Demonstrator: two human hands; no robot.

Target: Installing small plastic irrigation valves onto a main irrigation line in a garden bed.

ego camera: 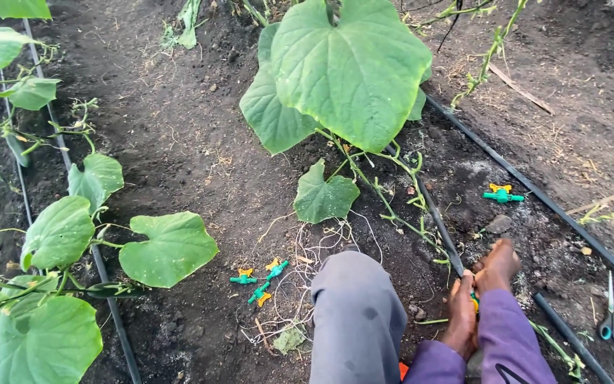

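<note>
At the near edge, a grey-clad knee [357,320] rises between two purple sleeves [506,334]. Just beyond the sleeves, the left hand [461,313] and the right hand [495,267] meet over a thin black hose [438,220] lying on dark soil [186,142]; both hands are closed around the hose and a small green and yellow valve [475,300], which shows only as a sliver between them. To the right, a second piece of hose [570,334] runs toward the near corner, and a pair of green-handled scissors [611,316] lies on the ground beside it. Left of the knee, three loose valves [259,279] of the same colours rest among pale tangled string [314,249]. Farther out, another valve [502,193] lies between the thin hose and a longer black pipe [534,188] that crosses diagonally. Beyond these, a vine with one very large leaf [353,67] spreads over the hose. Along the left side, more broad-leaved plants [58,235] follow another black pipe [111,313].
</note>
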